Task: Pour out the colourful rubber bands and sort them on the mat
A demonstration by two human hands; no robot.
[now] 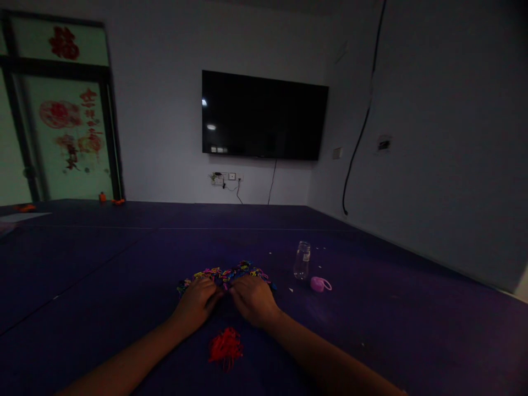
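A low pile of small multicoloured loops (212, 273), perhaps rubber bands or paper clips, lies on the dark purple surface. My left hand (198, 301) rests at the pile's left near side, fingers bent and thumb close to them. Facing it, my right hand (253, 300) curls over the right part of the pile. Both sets of fingertips nearly meet at the middle, around a few pink and blue loops; what they pinch is too dark to make out. Between my forearms sits a separate heap of red loops (226, 346).
Right of the pile stands a clear bottle (301, 263) without its lid; a pink lid with a ring (317, 284) lies beside it. White scraps (291, 290) dot the purple surface (371, 330). A television (264, 115) hangs on the far wall, and small orange items (102, 197) sit far left.
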